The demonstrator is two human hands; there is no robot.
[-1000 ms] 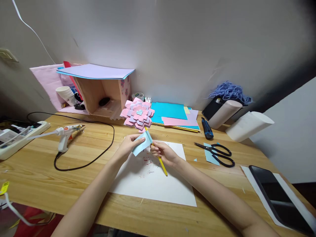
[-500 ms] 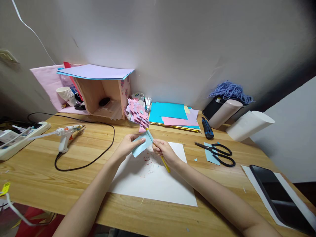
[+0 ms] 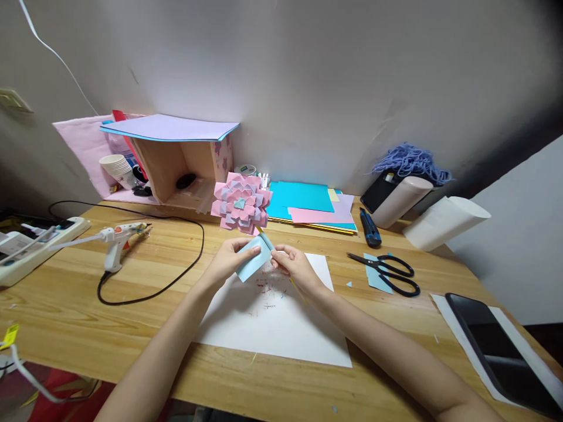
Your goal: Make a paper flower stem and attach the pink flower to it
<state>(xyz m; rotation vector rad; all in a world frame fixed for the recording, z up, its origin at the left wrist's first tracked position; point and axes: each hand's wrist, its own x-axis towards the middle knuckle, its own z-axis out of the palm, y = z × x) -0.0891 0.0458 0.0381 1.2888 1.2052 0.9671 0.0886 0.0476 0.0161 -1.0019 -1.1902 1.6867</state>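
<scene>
My left hand (image 3: 235, 259) pinches a piece of light blue paper (image 3: 255, 262), thumb on top. The paper's far edge curls around a thin yellow stem (image 3: 260, 231). My right hand (image 3: 294, 266) is closed on the stem at that wrapped edge. At the stem's upper end a large paper flower (image 3: 241, 204), with layered pink and lilac petals and a light blue centre, faces me. Below both hands lies a white sheet (image 3: 281, 334) marked with small red and dark smudges. My right fingers hide part of the stem.
Black-handled scissors (image 3: 387, 273) rest on a blue paper scrap at right, near a utility knife (image 3: 370, 228) and a phone (image 3: 497, 346). A glue gun (image 3: 118, 243) with its looped cord stands left. Behind are an open box (image 3: 171, 167) and stacked coloured paper (image 3: 303, 198).
The flower has turned with its stem, from side-on to facing me. My right fingers have shifted slightly on the stem. The blue paper stays in my left hand.
</scene>
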